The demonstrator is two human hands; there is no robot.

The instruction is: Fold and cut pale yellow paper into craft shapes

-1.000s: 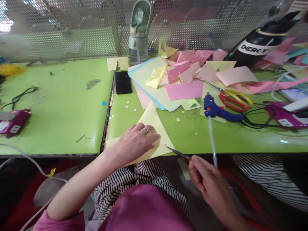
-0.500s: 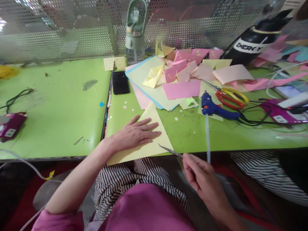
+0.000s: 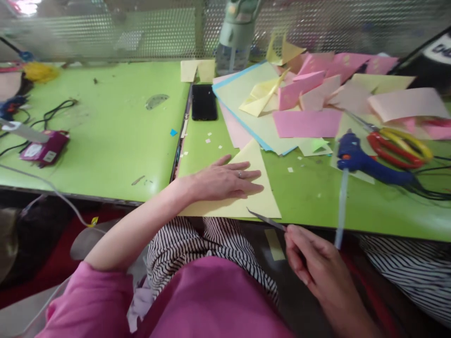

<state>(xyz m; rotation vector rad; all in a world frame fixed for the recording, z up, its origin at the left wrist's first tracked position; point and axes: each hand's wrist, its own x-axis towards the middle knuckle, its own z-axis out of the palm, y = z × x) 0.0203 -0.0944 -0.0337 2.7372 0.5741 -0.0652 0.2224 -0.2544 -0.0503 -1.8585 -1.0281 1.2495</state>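
Note:
Under my left hand (image 3: 225, 180) lies a pale yellow sheet of paper (image 3: 262, 202), shaped like a triangle, at the table's front edge. The fingers of that hand are spread flat and press on the sheet; a ring is on one of them. My right hand (image 3: 313, 258) is closed around a pair of thin tweezers (image 3: 268, 219) with a bent tip. The tip is over the sheet's lower right part; whether it touches the paper I cannot tell. Beyond the sheet, a stack of coloured paper (image 3: 253, 126) rests on the green table (image 3: 130, 145).
A blue glue gun (image 3: 366, 162) with a clear glue stick and red-yellow scissors (image 3: 398, 148) lie at right. Pink paper pieces (image 3: 306, 123), a black phone (image 3: 204, 102) and a bottle (image 3: 234, 42) are behind. A purple power strip (image 3: 45, 148) sits at left.
The camera view has turned left, so everything appears shifted to the right. My left hand stays flat on the paper, and my right hand still holds the tweezers over it.

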